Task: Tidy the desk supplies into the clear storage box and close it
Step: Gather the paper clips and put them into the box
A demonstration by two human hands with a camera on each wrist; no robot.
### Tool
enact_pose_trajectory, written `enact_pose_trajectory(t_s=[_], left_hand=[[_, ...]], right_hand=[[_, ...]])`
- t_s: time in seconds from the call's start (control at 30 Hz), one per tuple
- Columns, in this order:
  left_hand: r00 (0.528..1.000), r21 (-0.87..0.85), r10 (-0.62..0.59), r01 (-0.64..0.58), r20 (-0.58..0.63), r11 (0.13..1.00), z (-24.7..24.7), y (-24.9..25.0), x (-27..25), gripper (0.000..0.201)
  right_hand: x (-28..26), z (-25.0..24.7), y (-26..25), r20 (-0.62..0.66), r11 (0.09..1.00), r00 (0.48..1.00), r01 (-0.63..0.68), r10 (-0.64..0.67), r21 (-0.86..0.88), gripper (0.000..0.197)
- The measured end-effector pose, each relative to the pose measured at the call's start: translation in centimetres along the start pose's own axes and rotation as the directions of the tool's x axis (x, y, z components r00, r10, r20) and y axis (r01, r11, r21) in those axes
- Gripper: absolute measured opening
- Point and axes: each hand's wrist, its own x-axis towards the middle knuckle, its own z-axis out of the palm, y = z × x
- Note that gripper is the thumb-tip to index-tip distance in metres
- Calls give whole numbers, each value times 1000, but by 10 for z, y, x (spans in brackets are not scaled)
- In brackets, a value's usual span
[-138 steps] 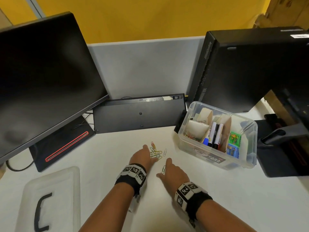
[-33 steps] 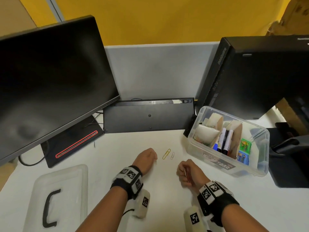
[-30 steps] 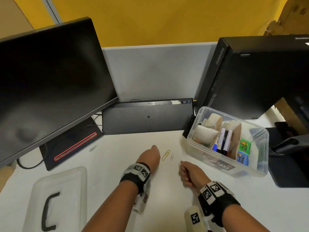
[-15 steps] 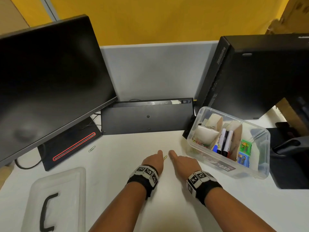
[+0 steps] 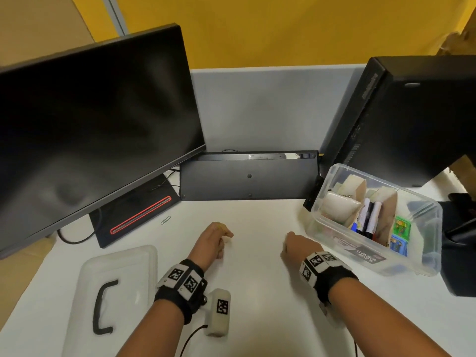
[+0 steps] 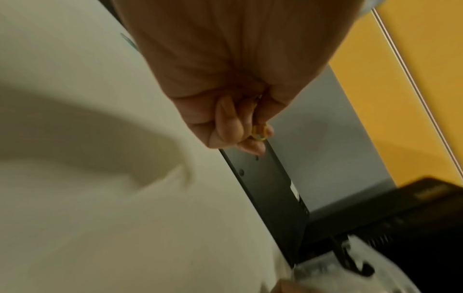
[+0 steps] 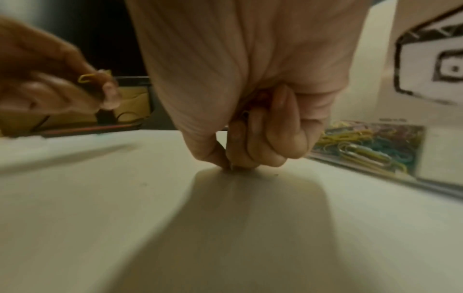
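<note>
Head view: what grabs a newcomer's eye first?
The two hands mid-desk: the left hand pinches a yellow paper clip, the right hand is fisted, fingertips on the desk. At right stands the open clear storage box of supplies; its lid lies front-left, and one stray paper clip by the monitor base.

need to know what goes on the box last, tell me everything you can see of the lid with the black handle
The lid is a rounded rectangle of translucent, frosted-looking plastic with a raised rim. A black C-shaped handle is fixed to its top and lies flat against it. The lid rests flat, handle side up, on the white desk at the near left, in front of the monitor stand. It is off the clear storage box, which stands open far to the right. Neither hand touches it; the left hand is beside it.
</note>
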Motion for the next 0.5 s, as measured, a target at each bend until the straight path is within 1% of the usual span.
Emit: enact_pose_trajectory(t_s=[0.07,0.1,0.13,0.17,0.23,0.27,0.3,0.37,0.43,0.5], left_hand=[[994,-71,-25,18,-107,997,-17,2,-2,27],[987,-52,-26,18,-157,998,-27,0,-1,29],[981,11,-9,12,-195,1000,-38,0,0,30],[975,110,21,4,-222,994,-50,-2,1,30],[964,351,92,1,-248,936,-74,-4,7,27],[961,472,107,27,-255,881,-85,-5,11,25],[959,591,106,74,-264,804,-95,-5,17,24],[961,772,88,154,-262,617,-110,-4,29,27],[967,868,54,199,-250,455,-118,0,39,28],[968,905,-11,238,-251,354,-121,3,46,36]], right_hand=[[-5,2,-6,-6,999,1000,23,-23,-48,14],[-9,4,-8,-11,998,999,36,-36,-49,10],[-12,6,-10,-21,998,998,50,-51,-28,8],[-15,9,-13,-28,998,998,61,-61,10,7],[-21,14,-19,-38,990,997,77,-73,121,9],[-23,17,-22,-47,982,996,85,-78,168,9],[-26,20,-26,-56,976,995,94,-85,196,9],[-31,24,-34,-70,969,992,121,-108,213,9],[-35,28,-41,-76,964,988,151,-138,217,9],[-38,29,-46,-84,956,982,182,-167,230,9]])
